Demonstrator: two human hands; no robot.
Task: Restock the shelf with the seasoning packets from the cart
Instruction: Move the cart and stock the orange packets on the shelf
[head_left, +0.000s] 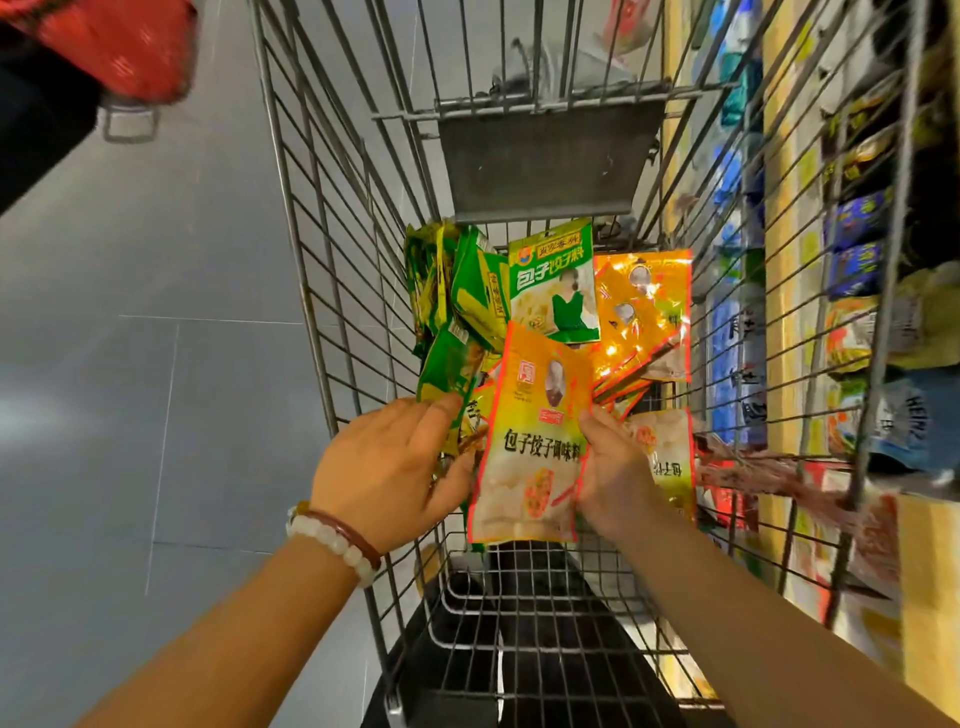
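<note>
Inside the wire cart (332, 291) lie several seasoning packets. An orange-and-white packet (535, 431) stands up in front, held between both hands. My right hand (615, 473) grips its right edge, fingers hidden behind it. My left hand (389, 467) holds its left edge with the thumb, while the fingertips touch a green packet (449, 374). Behind lie a green packet with a figure in a green dress (553, 283), a shiny orange packet (644, 312) and more green ones (457, 280). The shelf (784, 291) runs along the right.
The cart's folded grey child-seat flap (545, 156) hangs at its far end. Packed shelf goods show through the right wire wall, blue bags (857, 244) among them. Grey tiled floor (130, 364) lies left. A person in red and black (78, 62) stands at top left.
</note>
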